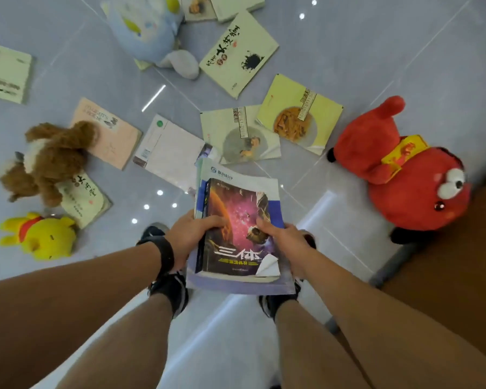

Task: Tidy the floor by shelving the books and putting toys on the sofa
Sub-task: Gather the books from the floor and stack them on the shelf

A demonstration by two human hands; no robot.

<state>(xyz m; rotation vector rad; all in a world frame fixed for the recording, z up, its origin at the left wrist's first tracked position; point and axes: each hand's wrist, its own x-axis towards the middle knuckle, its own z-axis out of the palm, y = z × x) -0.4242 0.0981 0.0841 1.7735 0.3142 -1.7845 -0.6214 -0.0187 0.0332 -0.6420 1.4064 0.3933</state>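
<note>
I hold a stack of books (236, 220) in front of me above my feet; a dark space-cover book lies on top of a larger blue-white one. My left hand (191, 234) grips the stack's left edge, thumb on the cover. My right hand (282, 242) grips its right side. Several more books lie scattered on the grey floor, among them a white one (169, 151), a pink one (110, 133) and a yellow one (300, 113). Plush toys lie around them: a brown dog (48, 161), a yellow bear (40, 237), a red figure (404, 169) and a pale blue one (149, 32).
A brown wooden surface with a grey edge (446, 262) runs along the right side. My two black shoes (169, 290) stand on the glossy tiles right under the stack. Another pale book (3, 71) lies at the far left.
</note>
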